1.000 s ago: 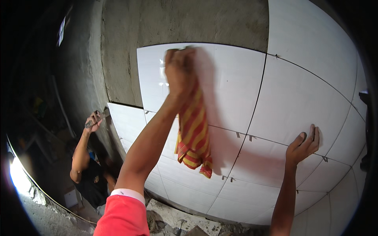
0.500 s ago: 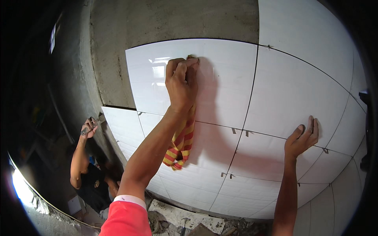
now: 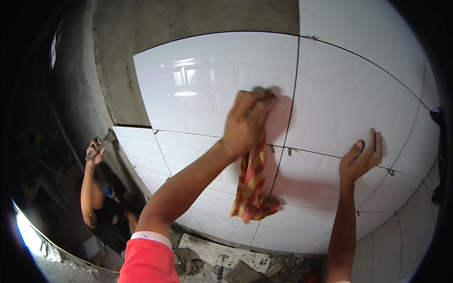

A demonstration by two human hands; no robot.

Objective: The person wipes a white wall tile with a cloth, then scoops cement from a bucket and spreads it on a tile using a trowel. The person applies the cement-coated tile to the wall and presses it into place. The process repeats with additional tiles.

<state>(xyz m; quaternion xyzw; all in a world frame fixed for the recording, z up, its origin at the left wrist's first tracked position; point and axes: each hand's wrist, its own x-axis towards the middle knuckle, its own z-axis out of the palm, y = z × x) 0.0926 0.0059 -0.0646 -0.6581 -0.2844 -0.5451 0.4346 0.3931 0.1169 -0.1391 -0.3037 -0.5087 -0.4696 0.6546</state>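
My left hand (image 3: 247, 121) is closed on a red-and-yellow striped cloth (image 3: 253, 181), with its fingertips against a glossy white wall tile (image 3: 203, 94) near that tile's right edge. The cloth hangs down from the hand across the tiles below. Farther right, my right hand (image 3: 361, 158) rests on the neighbouring white tile (image 3: 349, 99) close to its lower joint. Its fingers are stretched out and the thumb stands apart; the thumb tip looks dark. Small dark spacers (image 3: 289, 151) stick out of the joints between tiles.
Bare grey cement wall (image 3: 198, 21) shows above and left of the tiles. At the lower left a co-worker in a black shirt (image 3: 112, 231) raises a hand (image 3: 96, 151) holding a tool by the wall edge. Below lie a dusty board (image 3: 198, 245), a hammer (image 3: 221, 265) and rubble.
My left hand has moved right and down across the tile with the cloth, which swings along. My right hand stays at about the same place. The view has shifted slightly.
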